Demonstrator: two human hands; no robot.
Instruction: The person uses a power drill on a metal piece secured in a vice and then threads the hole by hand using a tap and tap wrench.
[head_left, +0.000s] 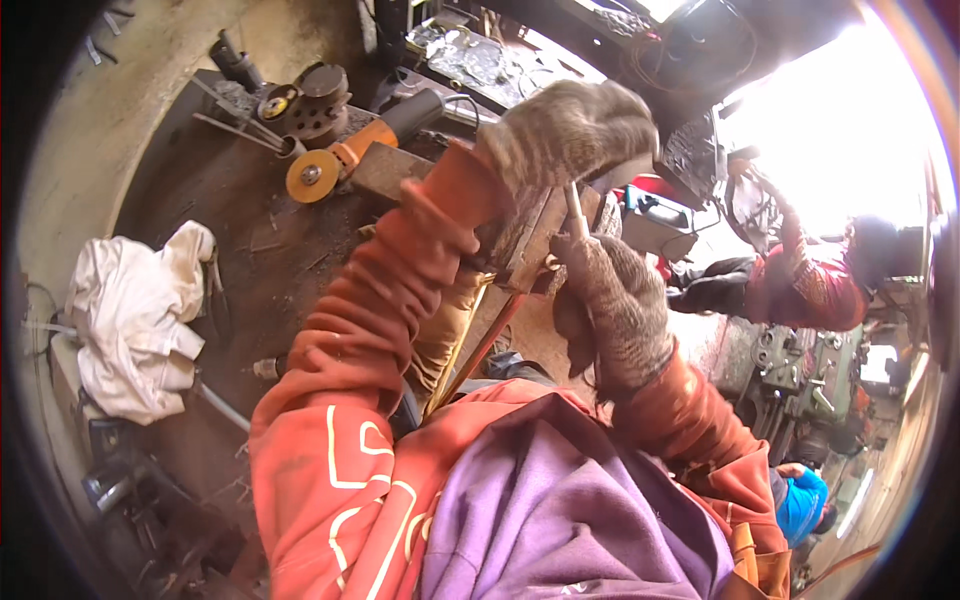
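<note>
My right hand [620, 310], in a worn grey-brown knit glove, is closed around a slim pale rod [574, 208] that sticks up from its fingers. The rod's upper end reaches the underside of my left hand [570, 135], and I cannot tell whether the two touch. Also gloved, the left hand is blurred by motion, its fingers curled at the far side. What it holds is hidden. Below both hands lies a worn wooden block or board [537, 240].
To the left, an orange angle grinder [365, 142] with a yellow disc rests on the dark bench [250, 225] near round metal parts [318, 105]. A white cloth [140, 320] lies farther left. At right are a person in red [810, 280], a green machine [800, 365] and a person in blue [800, 503].
</note>
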